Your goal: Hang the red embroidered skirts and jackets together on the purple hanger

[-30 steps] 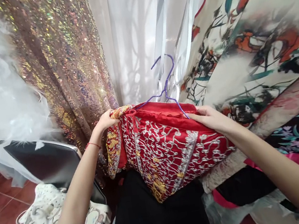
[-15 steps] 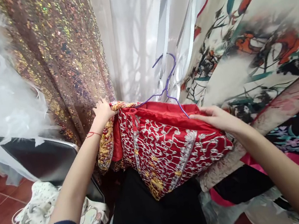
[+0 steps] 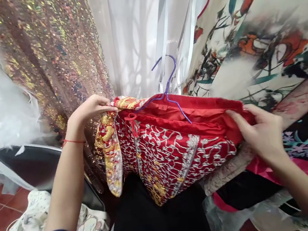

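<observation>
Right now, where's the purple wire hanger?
In the head view, the purple wire hanger sits centre frame inside the top of the red embroidered garment, its hook rising before the white sheer curtain, between both hands.

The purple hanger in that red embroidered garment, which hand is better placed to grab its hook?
Probably the left hand: it grips the red garment at the shoulder closest to the purple hanger hook, while the right hand pinches the far end.

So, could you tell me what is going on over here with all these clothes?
A person holds a red embroidered garment on a purple hanger. The left hand grips its gold-patterned edge, and the right hand pinches the red fabric at the other end. It sits among hanging clothes, between a sequined dress and a floral printed robe.
</observation>
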The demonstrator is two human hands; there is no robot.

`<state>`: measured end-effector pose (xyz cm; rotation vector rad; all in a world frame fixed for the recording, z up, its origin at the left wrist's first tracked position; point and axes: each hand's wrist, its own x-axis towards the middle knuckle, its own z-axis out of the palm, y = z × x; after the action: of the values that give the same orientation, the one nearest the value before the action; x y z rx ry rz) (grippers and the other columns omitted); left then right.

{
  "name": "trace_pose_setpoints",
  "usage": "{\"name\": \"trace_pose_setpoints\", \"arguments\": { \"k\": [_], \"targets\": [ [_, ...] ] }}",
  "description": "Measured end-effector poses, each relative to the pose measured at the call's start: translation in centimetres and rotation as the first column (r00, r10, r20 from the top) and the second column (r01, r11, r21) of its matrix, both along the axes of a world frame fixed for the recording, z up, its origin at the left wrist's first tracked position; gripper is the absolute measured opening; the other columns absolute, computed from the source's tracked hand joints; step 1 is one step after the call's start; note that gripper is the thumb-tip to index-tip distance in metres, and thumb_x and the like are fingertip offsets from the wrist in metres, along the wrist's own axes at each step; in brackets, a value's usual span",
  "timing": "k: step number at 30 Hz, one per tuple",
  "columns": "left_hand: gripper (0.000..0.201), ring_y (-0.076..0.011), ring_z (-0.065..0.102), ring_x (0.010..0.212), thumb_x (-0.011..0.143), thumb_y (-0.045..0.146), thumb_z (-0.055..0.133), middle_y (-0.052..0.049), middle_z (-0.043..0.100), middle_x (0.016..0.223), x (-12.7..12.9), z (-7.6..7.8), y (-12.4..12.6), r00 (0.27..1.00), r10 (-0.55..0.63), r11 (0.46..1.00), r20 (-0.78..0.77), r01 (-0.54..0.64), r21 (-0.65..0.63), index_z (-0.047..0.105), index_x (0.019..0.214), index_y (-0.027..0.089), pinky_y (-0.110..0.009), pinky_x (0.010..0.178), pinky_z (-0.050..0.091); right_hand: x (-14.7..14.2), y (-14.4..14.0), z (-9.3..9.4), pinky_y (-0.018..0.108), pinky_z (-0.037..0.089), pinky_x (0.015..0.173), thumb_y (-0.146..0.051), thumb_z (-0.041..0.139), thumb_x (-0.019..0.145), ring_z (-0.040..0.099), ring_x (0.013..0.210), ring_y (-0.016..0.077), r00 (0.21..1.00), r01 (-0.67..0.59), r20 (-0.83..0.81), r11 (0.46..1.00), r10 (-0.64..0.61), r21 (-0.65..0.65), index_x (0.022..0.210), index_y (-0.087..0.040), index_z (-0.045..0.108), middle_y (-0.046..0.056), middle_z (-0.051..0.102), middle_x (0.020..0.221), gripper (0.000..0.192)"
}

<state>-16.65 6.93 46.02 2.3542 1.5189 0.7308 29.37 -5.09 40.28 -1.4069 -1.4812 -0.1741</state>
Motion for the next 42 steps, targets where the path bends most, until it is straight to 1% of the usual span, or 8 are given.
{"name": "trace_pose_setpoints", "arguments": {
  "k": [7, 13, 18, 24, 28, 34, 39, 42],
  "targets": [
    [0.056, -0.0182, 0.051, 0.060, 0.081, 0.069, 0.047, -0.004, 0.049, 0.058, 0.1, -0.6, 0.8, 0.998, 0.019, 0.970, -0.060, -0.033, -0.240, 0.055, 0.056, 0.020, -0.033, 0.062, 0.042, -1.5, -1.9, 1.2, 0.046, 0.052, 0.085, -0.055, 0.057, 0.092, 0.069, 0.092, 0.0336, 0.990, 0.110, 0.081, 0.990, -0.117, 0.088, 0.106, -0.031, 0.068, 0.008, 0.073, 0.104, 0.030],
    [0.053, -0.0245, 0.064, 0.099, 0.089, 0.065, 0.044, -0.010, 0.070, 0.106, 1.5, -3.8, -0.8, 0.985, 0.162, 0.977, 0.053, -0.168, 0.131, 0.064, 0.103, 0.018, -0.038, 0.092, 0.050, -2.8, -1.0, -2.3, 0.034, 0.051, 0.063, -0.053, 0.058, 0.090, 0.070, 0.064, 0.0228, 0.988, 0.071, 0.136, 0.997, -0.075, 0.034, 0.093, -0.026, 0.067, 0.006, 0.076, 0.083, 0.029],
    [0.070, -0.0247, 0.045, 0.141, 0.087, 0.054, 0.051, -0.015, 0.049, 0.153, 1.9, -8.7, 2.6, 0.995, 0.002, 0.982, 0.102, -0.021, 0.189, 0.045, 0.144, 0.013, -0.038, 0.120, 0.031, -3.4, -1.4, -2.7, 0.031, 0.052, 0.063, -0.050, 0.057, 0.092, 0.071, 0.065, 0.0210, 0.984, 0.088, 0.151, 0.995, -0.095, 0.051, 0.093, -0.025, 0.067, 0.006, 0.077, 0.082, 0.027],
    [0.047, -0.0206, 0.065, 0.096, 0.098, 0.049, 0.035, -0.010, 0.073, 0.109, 3.3, -13.0, 5.9, 0.948, 0.160, 0.965, 0.275, -0.209, 0.159, 0.066, 0.107, 0.014, -0.030, 0.091, 0.048, -3.3, -1.5, -2.8, 0.028, 0.050, 0.058, -0.048, 0.057, 0.094, 0.068, 0.059, 0.0179, 0.972, 0.069, 0.221, 0.997, -0.075, 0.034, 0.093, -0.024, 0.068, 0.004, 0.076, 0.077, 0.027],
    [0.039, -0.0206, 0.063, 0.088, 0.100, 0.042, 0.036, -0.009, 0.072, 0.100, 4.3, -12.2, 6.6, 0.849, 0.320, 0.828, 0.420, -0.467, 0.311, 0.066, 0.099, 0.017, -0.032, 0.087, 0.045, -3.1, -1.4, -1.7, 0.025, 0.047, 0.053, -0.045, 0.064, 0.092, 0.064, 0.052, 0.0145, 0.954, 0.072, 0.266, 0.966, -0.139, 0.248, 0.089, -0.022, 0.070, 0.000, 0.075, 0.071, 0.024],
    [0.016, -0.0235, 0.062, 0.098, 0.093, 0.020, 0.050, -0.011, 0.072, 0.102, 9.0, -7.8, 3.7, 0.869, 0.217, 0.663, 0.445, -0.466, 0.586, 0.065, 0.098, 0.018, -0.041, 0.094, 0.041, -3.7, -2.8, -0.3, 0.024, 0.046, 0.052, -0.033, 0.072, 0.088, 0.064, 0.052, 0.0133, 0.924, 0.113, 0.289, 0.903, -0.249, 0.415, 0.092, -0.021, 0.073, -0.001, 0.075, 0.072, 0.013],
    [0.008, -0.0134, 0.062, 0.073, 0.094, 0.022, 0.059, 0.001, 0.071, 0.081, 17.5, -7.9, -5.7, 0.914, -0.403, 0.353, -0.054, 0.209, 0.912, 0.063, 0.101, 0.022, -0.029, 0.071, 0.043, -5.5, -4.0, -2.7, 0.021, 0.049, 0.053, -0.022, 0.071, 0.089, 0.066, 0.054, 0.0115, 0.923, 0.050, 0.330, 0.913, -0.196, 0.404, 0.095, -0.021, 0.070, -0.002, 0.076, 0.077, 0.007],
    [0.025, -0.0087, 0.056, 0.054, 0.097, 0.039, 0.061, 0.006, 0.065, 0.064, 21.8, -10.0, -9.2, 0.852, -0.521, 0.469, -0.051, 0.336, 0.817, 0.064, 0.109, 0.018, -0.025, 0.059, 0.041, -6.0, -4.3, -4.3, 0.021, 0.053, 0.058, -0.019, 0.069, 0.090, 0.070, 0.058, 0.0125, 0.935, 0.037, 0.312, 0.921, -0.169, 0.388, 0.099, -0.020, 0.068, 0.000, 0.077, 0.080, 0.009]
  ]
}}
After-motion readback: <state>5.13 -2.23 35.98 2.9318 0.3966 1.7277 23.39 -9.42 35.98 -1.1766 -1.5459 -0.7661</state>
